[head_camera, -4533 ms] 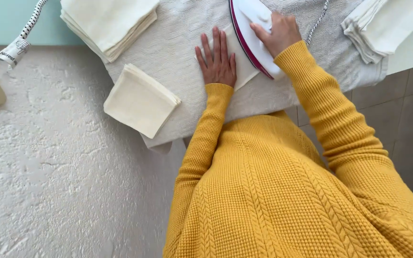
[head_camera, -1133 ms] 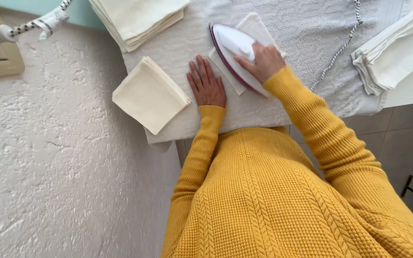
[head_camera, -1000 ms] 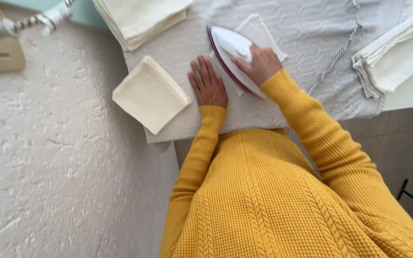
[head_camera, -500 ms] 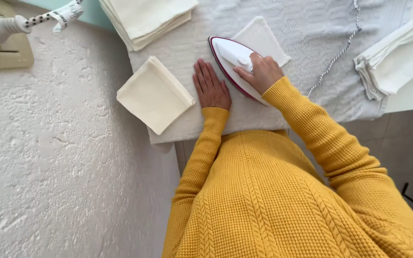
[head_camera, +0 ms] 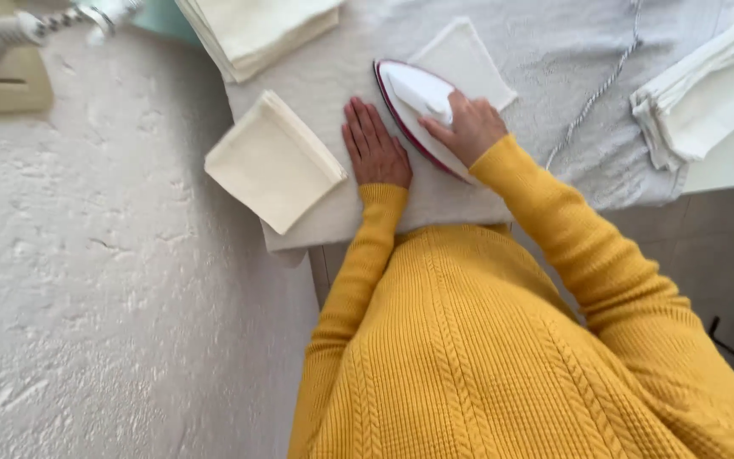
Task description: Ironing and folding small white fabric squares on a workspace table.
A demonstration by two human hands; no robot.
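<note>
right hand [head_camera: 469, 127] fingers clamped on white iron [head_camera: 414, 102], upper centre of frame, on small white cloth [head_camera: 467, 61] | left hand [head_camera: 374, 146] flat, fingers together, on grey board cover [head_camera: 545, 59] | iron likely heavy, rigid, hot-soled: hold by handle; cloth light, limp | cream folded stack [head_camera: 272, 161] left of centre; label tag on cord [head_camera: 99, 17] upper left, blurred

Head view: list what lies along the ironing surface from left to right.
Folded cream cloth → left hand, flat on the surface → iron held by the right hand → speckled cord → stack of white cloths.
</note>
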